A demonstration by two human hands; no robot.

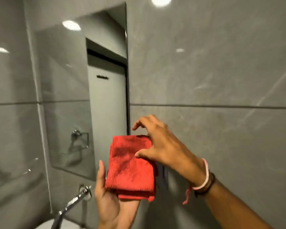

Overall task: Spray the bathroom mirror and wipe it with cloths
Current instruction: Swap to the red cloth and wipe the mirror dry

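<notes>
A folded red cloth (130,166) lies in my left hand (106,200), which holds it palm up from below, thumb along the cloth's left edge. My right hand (162,146) rests on the cloth's upper right corner, thumb pressing its face and fingers spread over the top edge. The bathroom mirror (82,90) hangs on the grey tiled wall to the upper left, seen at a slant. It reflects a grey door, a ceiling light and a towel ring. No spray bottle is in view.
A chrome tap (73,202) juts from the wall below the mirror, over the rim of a white basin (45,225) at the bottom edge. Grey tiled wall (213,80) fills the right. A glass shelf (10,172) is at the left.
</notes>
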